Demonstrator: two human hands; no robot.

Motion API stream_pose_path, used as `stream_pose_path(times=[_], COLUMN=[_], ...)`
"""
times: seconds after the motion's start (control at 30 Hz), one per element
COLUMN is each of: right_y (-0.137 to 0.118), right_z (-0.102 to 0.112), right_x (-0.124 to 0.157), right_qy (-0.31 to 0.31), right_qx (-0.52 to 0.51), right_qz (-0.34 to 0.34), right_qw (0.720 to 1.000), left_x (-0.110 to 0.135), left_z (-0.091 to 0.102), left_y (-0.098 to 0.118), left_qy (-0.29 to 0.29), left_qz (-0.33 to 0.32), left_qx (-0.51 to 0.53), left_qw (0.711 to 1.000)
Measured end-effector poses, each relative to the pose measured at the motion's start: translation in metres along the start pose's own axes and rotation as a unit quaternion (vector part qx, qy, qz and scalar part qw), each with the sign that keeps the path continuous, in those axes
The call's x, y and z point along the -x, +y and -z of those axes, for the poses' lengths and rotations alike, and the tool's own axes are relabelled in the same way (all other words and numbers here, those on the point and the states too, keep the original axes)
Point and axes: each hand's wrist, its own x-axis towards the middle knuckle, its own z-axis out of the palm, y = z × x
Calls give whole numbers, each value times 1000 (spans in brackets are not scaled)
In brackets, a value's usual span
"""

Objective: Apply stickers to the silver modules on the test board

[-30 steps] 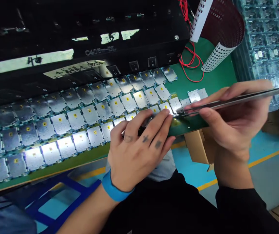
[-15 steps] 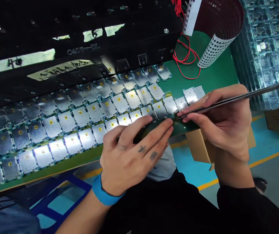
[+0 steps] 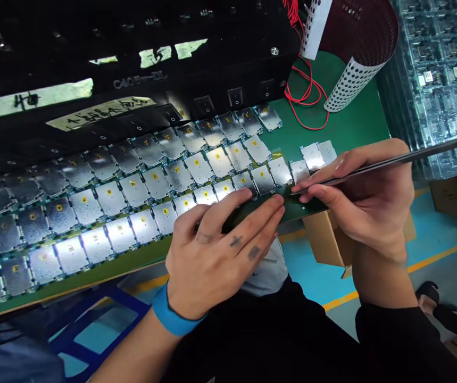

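My right hand (image 3: pixel 362 205) pinches long metal tweezers (image 3: pixel 375 169) between thumb and fingers. Their tip rests near the table's front edge, beside the right end of the nearest row of silver shielded modules (image 3: pixel 196 167). Most of the modules carry a small yellow sticker. My left hand (image 3: pixel 220 250), with a blue wristband, lies flat with its fingers stretched along the front edge of the green table (image 3: pixel 348 127). A dark glossy strip (image 3: pixel 246 209) shows between its fingers. The fingertips nearly meet the tweezers' tip.
A long black box (image 3: pixel 132 58) with rocker switches runs behind the modules. Red wires (image 3: pixel 304 93) and a curled perforated sheet (image 3: pixel 351 80) lie at the back right. Clear trays of parts (image 3: pixel 443 69) stand stacked to the right. Cardboard boxes (image 3: pixel 324 239) sit below the table edge.
The tweezers' tip and my left fingertips have slid slightly toward the table's front edge. Someone's shoe has appeared on the floor at the lower right.
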Motion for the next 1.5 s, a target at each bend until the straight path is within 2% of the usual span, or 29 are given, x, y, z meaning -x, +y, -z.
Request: stream_pose_path(times=[0.4,0.63,0.97,1.5], right_y=[-2,9,5,10], right_z=[-7,-12,-10,-10], right_x=[-30,-36,-37,-35], right_qy=[63,75,63,59], right_qx=[-31,3,13,-5], right_qz=[-32,-34,-77,-37], right_qw=[997,997,995,998], left_x=[-7,-15,-12,-16], left_z=[11,-1,-7,-5], left_y=[-3,-1,4,1], left_qy=[-75,-34,-60,-53], left_qz=[-17,-7,31,4], left_qx=[61,52,46,21], left_qw=[995,998,997,998])
